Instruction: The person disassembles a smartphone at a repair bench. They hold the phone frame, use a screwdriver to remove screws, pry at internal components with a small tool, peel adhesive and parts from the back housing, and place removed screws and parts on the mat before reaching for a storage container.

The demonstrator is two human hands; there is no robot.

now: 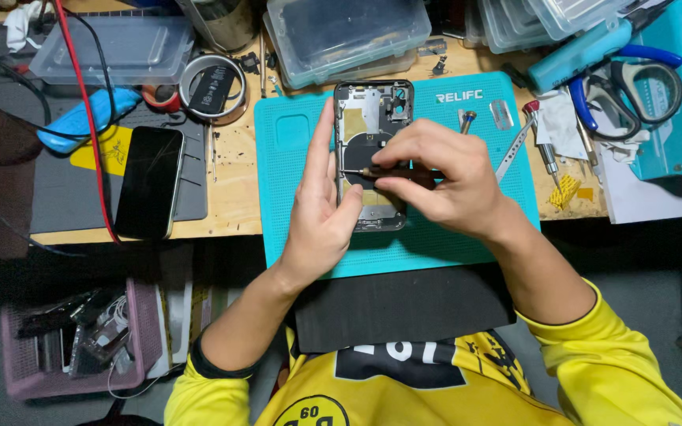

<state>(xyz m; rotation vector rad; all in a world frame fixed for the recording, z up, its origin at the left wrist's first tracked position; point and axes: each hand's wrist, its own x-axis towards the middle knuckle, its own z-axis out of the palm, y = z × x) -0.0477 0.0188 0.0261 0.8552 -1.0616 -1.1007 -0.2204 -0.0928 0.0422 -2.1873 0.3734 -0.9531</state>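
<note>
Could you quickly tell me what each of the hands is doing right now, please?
Left hand: open, fingers flat along the left edge of the opened phone housing, steadying it.
Right hand: closed on a small screwdriver, tip on the housing.

Yellow shirt, bare hands

The person is wearing a bright yellow shirt with long sleeves. Both sleeves are sitting pushed up, so the lower arms are showing bare. A thin dark band is running round the edge of the left sleeve. The front of the shirt is carrying a big black patch with pale marks, and a round black and yellow badge. The left hand (319, 211) and the right hand (444, 175) are wearing no gloves.
</note>
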